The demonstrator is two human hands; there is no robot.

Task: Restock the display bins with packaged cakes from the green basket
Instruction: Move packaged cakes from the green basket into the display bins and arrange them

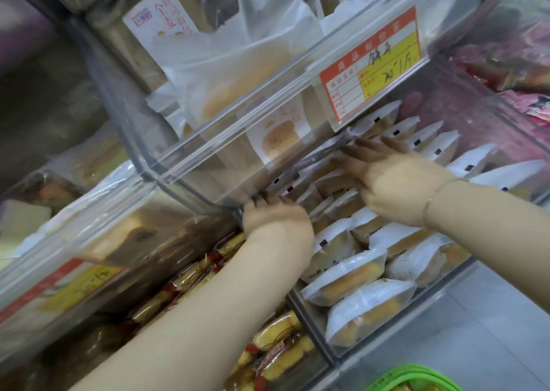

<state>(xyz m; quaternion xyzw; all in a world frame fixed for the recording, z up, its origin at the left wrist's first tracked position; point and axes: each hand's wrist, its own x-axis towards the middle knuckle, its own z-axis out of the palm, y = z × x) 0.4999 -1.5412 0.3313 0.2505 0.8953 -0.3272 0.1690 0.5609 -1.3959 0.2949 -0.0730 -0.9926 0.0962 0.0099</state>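
Observation:
Both my hands reach into a clear display bin (315, 325) filled with white-wrapped packaged cakes (357, 274). My left hand (276, 218) sits at the bin's back left, its fingertips tucked under the upper bin's edge among upright packs. My right hand (395, 179) lies flat with straight fingers pressing on a row of standing cake packs (422, 140). Only the rim of the green basket (416, 378) shows at the bottom edge, with some packs inside.
A clear upper bin (238, 116) with an orange-and-yellow price label (375, 63) overhangs the hands and holds white bread bags. A bin of yellow-wrapped snacks (268, 340) lies to the left. Pink packs (506, 72) fill the right bin.

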